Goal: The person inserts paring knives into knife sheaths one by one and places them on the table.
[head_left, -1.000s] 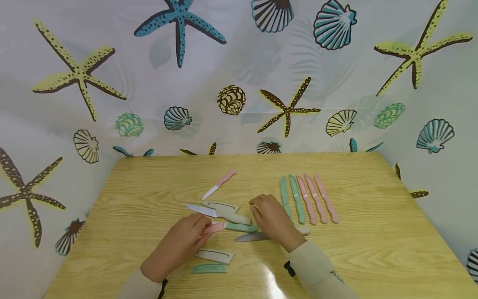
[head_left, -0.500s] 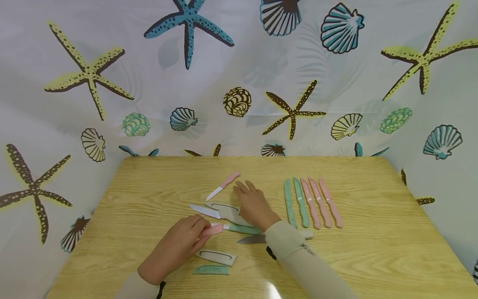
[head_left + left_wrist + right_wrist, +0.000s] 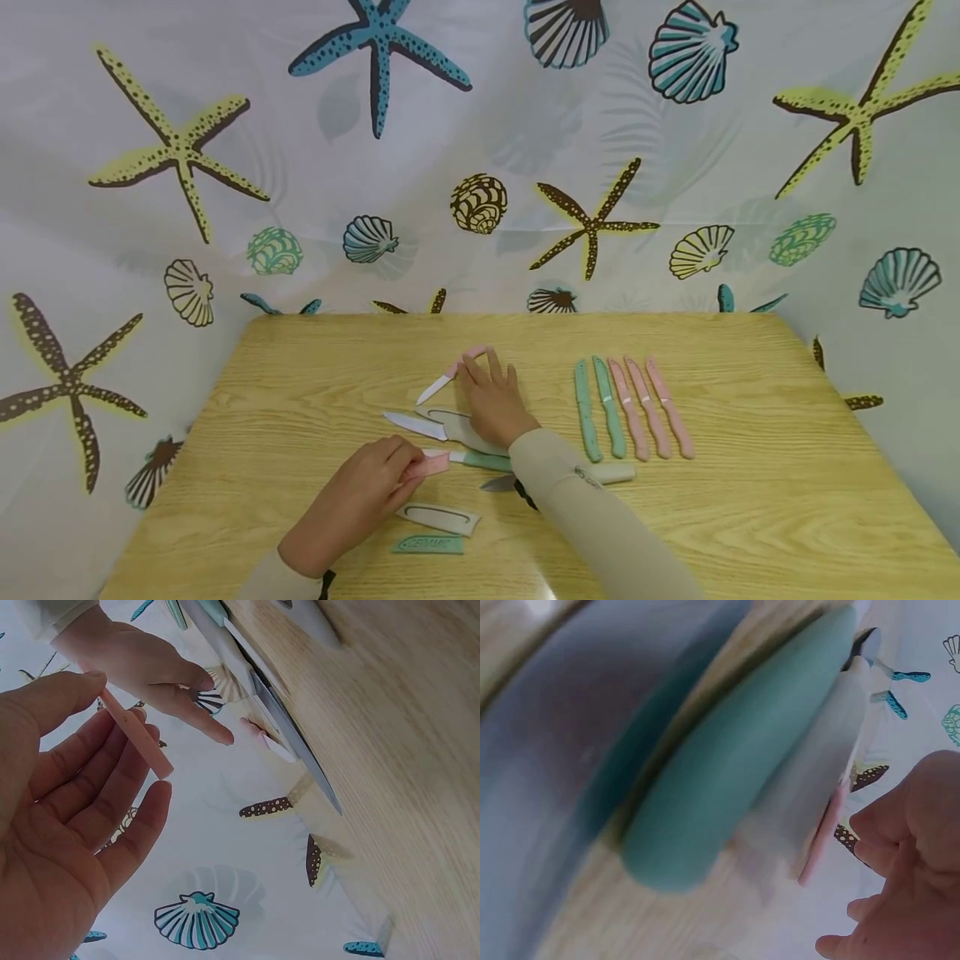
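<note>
My left hand [image 3: 367, 479] pinches a pink knife sheath [image 3: 142, 742] between thumb and fingers, above the table. My right hand [image 3: 495, 404] reaches over the far middle with fingers spread, its fingertips right at the handle of a pink paring knife [image 3: 448, 375] with a white blade. In the right wrist view that pink handle [image 3: 825, 836] lies just beyond the fingertips. Beneath the right hand and forearm are a cream-handled knife [image 3: 415, 425], a cream sheath [image 3: 435, 412], a green-handled knife [image 3: 480, 459] and a grey-bladed knife [image 3: 611, 473], each partly covered.
Several sheathed knives, green and pink [image 3: 633, 408], lie in a row to the right. Near the left forearm are a cream sheath [image 3: 438, 518] and a green sheath [image 3: 427, 544] marked CERAMIC. A shell-patterned cloth [image 3: 420, 167] hangs behind the wooden table [image 3: 750, 517].
My right hand has moved from the middle of the table forward and left, to the pink knife's handle. The left hand keeps hold of the pink sheath in nearly the same place.
</note>
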Demonstrator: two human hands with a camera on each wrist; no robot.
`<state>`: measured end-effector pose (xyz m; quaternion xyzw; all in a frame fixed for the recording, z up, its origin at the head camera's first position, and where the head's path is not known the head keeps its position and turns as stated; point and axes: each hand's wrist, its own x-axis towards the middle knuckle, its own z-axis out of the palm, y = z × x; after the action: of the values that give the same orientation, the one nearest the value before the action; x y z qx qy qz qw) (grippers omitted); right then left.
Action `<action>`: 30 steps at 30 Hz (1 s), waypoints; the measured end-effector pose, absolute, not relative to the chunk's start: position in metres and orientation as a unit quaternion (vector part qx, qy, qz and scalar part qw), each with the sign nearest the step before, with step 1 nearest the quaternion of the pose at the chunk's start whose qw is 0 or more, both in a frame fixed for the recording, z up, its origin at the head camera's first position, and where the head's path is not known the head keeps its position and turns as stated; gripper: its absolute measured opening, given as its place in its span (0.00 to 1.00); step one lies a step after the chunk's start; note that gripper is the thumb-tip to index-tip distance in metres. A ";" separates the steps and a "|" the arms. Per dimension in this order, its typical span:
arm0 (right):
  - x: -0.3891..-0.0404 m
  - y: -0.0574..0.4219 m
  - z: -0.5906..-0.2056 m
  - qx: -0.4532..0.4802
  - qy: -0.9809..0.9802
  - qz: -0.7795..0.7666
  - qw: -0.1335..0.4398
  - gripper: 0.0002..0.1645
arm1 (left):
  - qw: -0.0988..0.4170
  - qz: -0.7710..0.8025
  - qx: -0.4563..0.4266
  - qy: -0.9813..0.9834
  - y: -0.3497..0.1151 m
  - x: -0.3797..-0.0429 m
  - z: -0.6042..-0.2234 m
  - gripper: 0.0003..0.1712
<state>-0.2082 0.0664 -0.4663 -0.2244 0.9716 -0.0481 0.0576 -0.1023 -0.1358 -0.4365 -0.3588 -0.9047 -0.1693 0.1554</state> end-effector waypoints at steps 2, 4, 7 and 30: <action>-0.210 0.066 -0.468 -0.227 0.971 -0.054 0.062 0.40 | 0.154 -0.167 -0.357 -0.906 -0.136 -0.101 -0.437 0.11; -0.211 0.065 -0.469 -0.232 0.969 -0.058 0.068 0.41 | 0.153 -0.166 -0.353 -0.908 -0.136 -0.100 -0.437 0.11; -0.213 0.063 -0.469 -0.240 0.967 -0.050 0.064 0.40 | 0.153 -0.166 -0.350 -0.909 -0.136 -0.099 -0.437 0.11; -0.236 0.057 -0.476 -0.177 0.982 0.001 -0.069 0.11 | 0.116 -0.169 -0.326 -0.923 -0.140 -0.100 -0.435 0.10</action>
<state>-0.2357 0.0565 -0.4763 -0.1766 0.9818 0.0011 -0.0693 -0.0996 -0.1396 -0.4349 -0.3256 -0.9231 -0.1688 0.1157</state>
